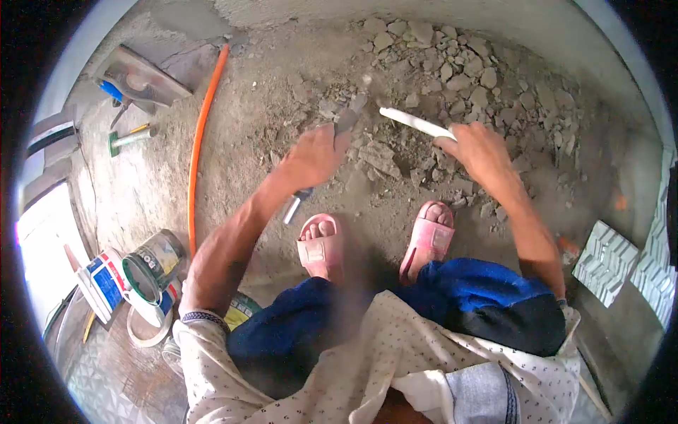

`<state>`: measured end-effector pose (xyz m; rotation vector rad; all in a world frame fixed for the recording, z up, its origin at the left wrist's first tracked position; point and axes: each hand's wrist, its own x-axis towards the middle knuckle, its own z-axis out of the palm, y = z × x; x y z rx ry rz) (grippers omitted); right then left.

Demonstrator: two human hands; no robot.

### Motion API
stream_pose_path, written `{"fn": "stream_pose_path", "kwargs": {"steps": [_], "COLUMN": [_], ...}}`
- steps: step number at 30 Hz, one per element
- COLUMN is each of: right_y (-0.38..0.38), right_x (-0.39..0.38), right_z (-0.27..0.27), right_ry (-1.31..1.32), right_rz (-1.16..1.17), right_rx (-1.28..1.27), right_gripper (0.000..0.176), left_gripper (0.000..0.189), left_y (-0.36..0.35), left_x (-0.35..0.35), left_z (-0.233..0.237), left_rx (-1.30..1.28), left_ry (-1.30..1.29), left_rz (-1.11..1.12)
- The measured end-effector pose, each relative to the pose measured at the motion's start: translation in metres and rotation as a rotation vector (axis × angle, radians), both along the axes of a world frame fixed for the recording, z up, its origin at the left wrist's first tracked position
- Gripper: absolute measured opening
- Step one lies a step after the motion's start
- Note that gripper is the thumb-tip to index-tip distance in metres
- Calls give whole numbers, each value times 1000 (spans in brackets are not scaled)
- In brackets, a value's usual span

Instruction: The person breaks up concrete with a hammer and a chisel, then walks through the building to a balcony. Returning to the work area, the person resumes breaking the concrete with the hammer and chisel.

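Observation:
My left hand is closed around a grey, flat tool whose end points up and to the right over the rubble. Below the wrist a shiny metal piece with a dark blue part shows; whether it belongs to the same tool is unclear. To the right, my right hand grips one end of a white stick. The stick's free end points left, a short way from the grey tool. Beneath both hands lie broken grey chunks and loose dirt.
An orange pipe runs along the left. Beyond it are a trowel, a green-headed tool and a can. A rubble heap lies ahead near the wall. Patterned tiles stand at right.

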<state>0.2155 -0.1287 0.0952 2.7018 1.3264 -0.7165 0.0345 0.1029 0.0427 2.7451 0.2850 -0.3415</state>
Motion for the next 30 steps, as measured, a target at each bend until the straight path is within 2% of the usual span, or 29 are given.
{"fn": "stream_pose_path", "kwargs": {"steps": [1,4,7,9,10,11,12,13,16,17,19,21,22,23,25,27,30], "right_y": [2,5,1,4,3,2,3,6,8,8,7,5,6,9,7,8,11], "right_x": [1,1,3,4,3,1,1,3,2,3,3,2,2,2,2,5,6], "right_z": [0,3,1,2,3,4,3,3,3,4,3,6,9,9,5,1,1], "right_ry": [-1,35,44,24,9,2,8,13,34,35,27,22,19,17,7,6,24], "right_rz": [10,7,-2,6,8,13,18,23,22,12,14,12,8,6,17,30,34], "right_rx": [-12,-63,-64,-32,-23,-19,-25,-29,-56,-62,-49,-61,-68,-74,-37,-28,-48], "right_gripper": [42,43,42,41,41,41,40,40,37,37,35,34,34,34,34,33,30], "left_gripper": [24,27,24,25,27,28,29,28,33,31,33,36,38,40,39,34,53], "left_y": [-1,27,35,27,19,12,2,-1,30,40,43,33,30,24,11,-5,30], "left_x": [-3,7,43,38,23,8,-1,-9,-12,-8,15,42,32,10,-1,-8,8], "left_z": [4,18,69,44,24,5,0,-2,-20,-22,6,53,24,-31,-33,-5,16], "left_rx": [-87,6,-479,-415,-147,258,570,240,-67,47,-78,-566,-158,243,303,-350,-494], "left_ry": [86,-117,-115,-192,-40,49,11,-59,-94,-199,-301,-253,-209,-155,-61,-20,181], "left_rz": [-105,22,832,846,516,138,-168,-82,1,23,346,971,663,345,74,188,463]}}
